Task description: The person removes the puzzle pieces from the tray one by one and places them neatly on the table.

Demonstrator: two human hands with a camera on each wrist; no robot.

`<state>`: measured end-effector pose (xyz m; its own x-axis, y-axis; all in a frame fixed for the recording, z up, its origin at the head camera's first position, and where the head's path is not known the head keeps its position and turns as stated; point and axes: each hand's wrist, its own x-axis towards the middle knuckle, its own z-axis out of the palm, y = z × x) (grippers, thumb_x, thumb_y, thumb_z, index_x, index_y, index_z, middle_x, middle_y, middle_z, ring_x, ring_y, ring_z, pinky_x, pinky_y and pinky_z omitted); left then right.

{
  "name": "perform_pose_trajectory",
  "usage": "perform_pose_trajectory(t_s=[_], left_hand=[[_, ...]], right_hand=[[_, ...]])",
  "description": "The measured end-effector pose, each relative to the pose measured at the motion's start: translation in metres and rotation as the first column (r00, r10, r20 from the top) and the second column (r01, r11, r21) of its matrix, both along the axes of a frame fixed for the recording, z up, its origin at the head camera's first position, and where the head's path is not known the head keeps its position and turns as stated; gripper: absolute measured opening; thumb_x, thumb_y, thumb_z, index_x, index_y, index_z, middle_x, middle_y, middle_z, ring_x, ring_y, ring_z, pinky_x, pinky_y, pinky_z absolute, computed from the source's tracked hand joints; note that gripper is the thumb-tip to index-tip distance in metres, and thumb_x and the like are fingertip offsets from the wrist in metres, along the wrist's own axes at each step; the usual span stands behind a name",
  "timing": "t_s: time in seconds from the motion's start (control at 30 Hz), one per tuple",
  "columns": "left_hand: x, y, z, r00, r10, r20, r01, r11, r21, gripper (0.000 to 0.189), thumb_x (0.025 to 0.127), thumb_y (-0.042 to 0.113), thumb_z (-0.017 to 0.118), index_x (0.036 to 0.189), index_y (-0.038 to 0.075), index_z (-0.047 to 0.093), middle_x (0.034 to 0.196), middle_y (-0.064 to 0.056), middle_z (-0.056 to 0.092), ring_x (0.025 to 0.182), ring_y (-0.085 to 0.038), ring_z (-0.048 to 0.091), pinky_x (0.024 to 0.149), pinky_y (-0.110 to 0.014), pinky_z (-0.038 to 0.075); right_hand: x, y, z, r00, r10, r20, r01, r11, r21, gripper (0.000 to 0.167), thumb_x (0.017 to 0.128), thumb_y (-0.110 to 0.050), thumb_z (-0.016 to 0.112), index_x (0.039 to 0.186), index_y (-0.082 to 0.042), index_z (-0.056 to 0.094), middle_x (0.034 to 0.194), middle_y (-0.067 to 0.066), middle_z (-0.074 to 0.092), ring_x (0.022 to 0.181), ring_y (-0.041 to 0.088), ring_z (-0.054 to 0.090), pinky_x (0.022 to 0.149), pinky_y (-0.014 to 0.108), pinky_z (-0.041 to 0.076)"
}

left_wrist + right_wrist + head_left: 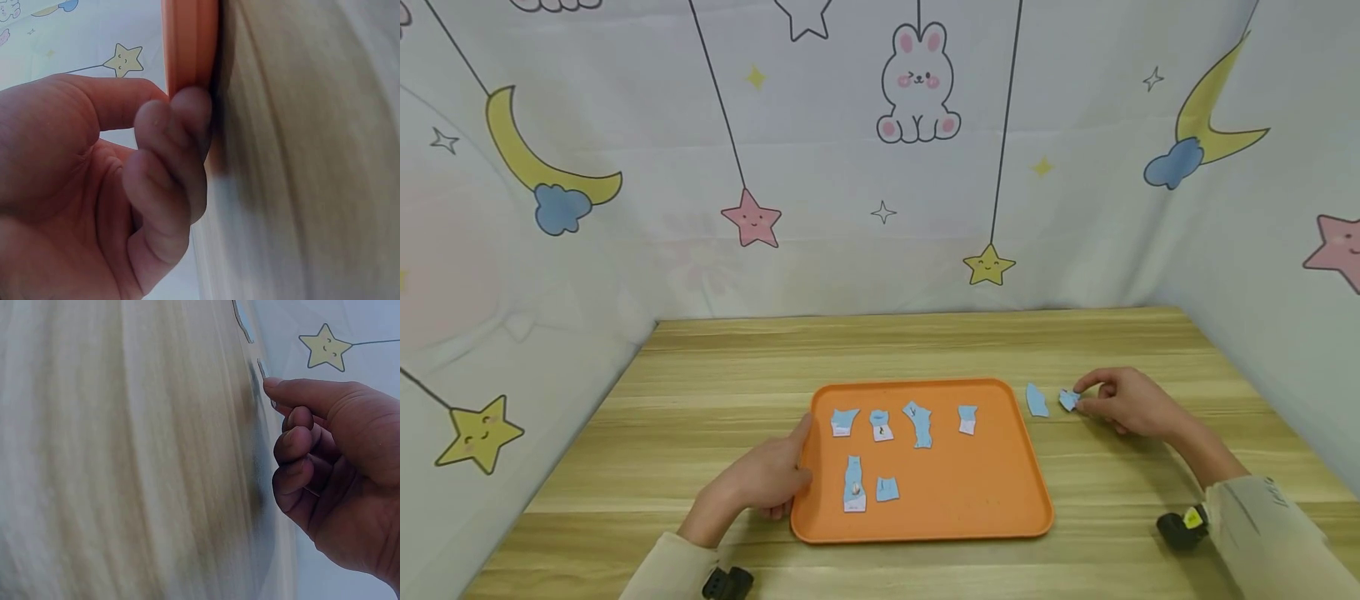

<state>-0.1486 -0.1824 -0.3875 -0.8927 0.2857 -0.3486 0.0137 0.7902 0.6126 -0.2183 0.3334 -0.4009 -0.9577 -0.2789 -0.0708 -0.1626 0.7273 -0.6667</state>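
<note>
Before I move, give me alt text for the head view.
The right hand pinches a small blue piece right of an orange tray on a wooden table; the left hand grips the tray's left edge. Six pieces lie in the tray, another piece just outside.

Smooth plastic tray (pixel 958 508), wood-grained table (pixel 730 358)
</note>
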Motion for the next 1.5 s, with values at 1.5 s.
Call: perform_pose_trajectory(t_s=[1.5], left_hand=[[0.001, 0.000, 0.000, 1.000, 0.004, 0.000, -0.004, 1.000, 0.003, 0.085, 0.098, 0.002, 0.053, 0.169, 0.001, 0.008, 0.054, -0.008, 0.061, 0.039, -0.014, 0.050, 0.039, -0.024, 0.040]], right_hand=[[0.004, -0.022, 0.016, 0.994, 0.017, -0.109, -0.010, 0.998, 0.059, 0.039, 0.096, -0.024, 0.077, 0.127, 0.000, 0.071, 0.068, -0.001, 0.054, 0.053, 0.008, 0.042, 0.053, 0.027, 0.039]])
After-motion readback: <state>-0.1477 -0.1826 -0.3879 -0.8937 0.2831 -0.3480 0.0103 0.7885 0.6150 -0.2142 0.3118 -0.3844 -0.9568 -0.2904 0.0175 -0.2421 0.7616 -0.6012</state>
